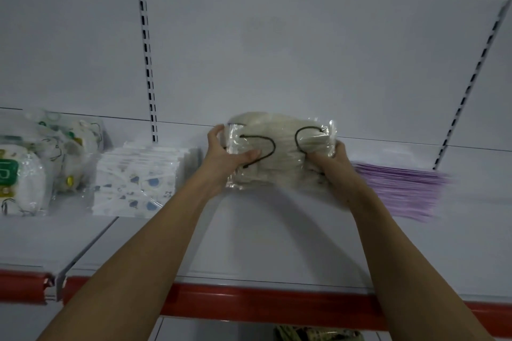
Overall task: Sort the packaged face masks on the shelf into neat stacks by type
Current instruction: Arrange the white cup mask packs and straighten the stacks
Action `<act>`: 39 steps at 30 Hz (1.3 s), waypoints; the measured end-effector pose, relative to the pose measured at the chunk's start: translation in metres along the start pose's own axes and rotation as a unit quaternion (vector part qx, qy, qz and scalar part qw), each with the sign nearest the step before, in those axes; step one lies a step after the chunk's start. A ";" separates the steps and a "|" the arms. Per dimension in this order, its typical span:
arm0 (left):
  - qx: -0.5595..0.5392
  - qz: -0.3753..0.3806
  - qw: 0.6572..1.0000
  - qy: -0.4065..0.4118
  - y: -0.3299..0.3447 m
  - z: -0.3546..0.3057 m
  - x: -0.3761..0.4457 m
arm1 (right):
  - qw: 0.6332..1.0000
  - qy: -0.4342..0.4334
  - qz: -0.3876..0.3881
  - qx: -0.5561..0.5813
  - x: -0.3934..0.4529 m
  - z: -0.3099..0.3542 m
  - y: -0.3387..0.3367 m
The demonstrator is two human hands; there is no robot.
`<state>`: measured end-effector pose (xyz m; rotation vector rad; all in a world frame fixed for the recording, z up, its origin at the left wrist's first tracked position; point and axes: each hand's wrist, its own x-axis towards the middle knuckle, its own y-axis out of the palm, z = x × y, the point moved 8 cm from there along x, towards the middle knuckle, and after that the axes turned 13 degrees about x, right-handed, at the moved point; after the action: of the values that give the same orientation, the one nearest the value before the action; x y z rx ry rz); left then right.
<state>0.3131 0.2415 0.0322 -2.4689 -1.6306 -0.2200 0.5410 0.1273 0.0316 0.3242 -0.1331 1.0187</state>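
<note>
Both hands, left [221,152] and right [331,159], grip curled round the ends of a cream mask bundle [279,151].

Both hands hold stack of cream masks [279,149] in clear wrappers, black ear loops on top, above white shelf [277,243]. Left hand [224,155] grips stack's left end, thumb on top; right hand [332,163] grips right end. Purple mask stack [407,188] just right, blurred. Blue-patterned white mask stack [138,180] left of hands. Far left: bagged cup-shaped masks [41,160], possibly valved. Red shelf edge [263,304] in front.
</note>
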 end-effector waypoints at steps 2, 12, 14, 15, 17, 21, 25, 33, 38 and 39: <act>0.016 -0.004 0.998 0.065 -0.008 -0.018 0.000 | 0.998 -0.044 0.040 -0.013 0.004 0.013 0.003; 0.234 0.015 0.966 0.107 -0.016 0.011 -0.006 | 0.978 0.064 0.165 -0.108 0.006 -0.045 0.007; 0.320 -0.046 0.927 0.189 -0.023 -0.012 -0.012 | 0.982 0.071 0.157 -0.078 0.004 -0.040 0.009; 0.369 -0.059 0.903 0.213 -0.022 -0.019 -0.015 | 0.983 0.076 0.155 -0.063 0.002 -0.040 0.009; 0.465 -0.068 0.851 0.236 -0.016 -0.026 -0.020 | 0.987 0.081 0.129 -0.052 -0.001 -0.036 0.008; 0.601 -0.090 0.737 0.295 -0.003 -0.036 -0.027 | 0.992 0.055 0.096 -0.064 0.004 -0.037 0.003; 0.694 -0.046 0.653 0.300 0.005 -0.022 -0.029 | 0.992 0.039 0.093 -0.074 0.005 -0.040 0.002; 0.667 -0.015 0.698 0.261 0.005 -0.019 -0.027 | 0.984 0.058 0.127 -0.111 -0.002 -0.039 0.003; 0.665 0.060 0.720 0.188 0.002 -0.001 -0.025 | 0.980 0.059 0.124 -0.146 -0.001 -0.044 -0.001; 0.670 0.064 0.717 0.182 0.001 0.000 -0.025 | 0.980 0.057 0.121 -0.147 -0.001 -0.043 -0.001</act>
<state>0.3045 0.2190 0.0270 -1.2323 -0.8241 0.3717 0.5394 0.1400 -0.0099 -0.0209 -0.2204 1.2383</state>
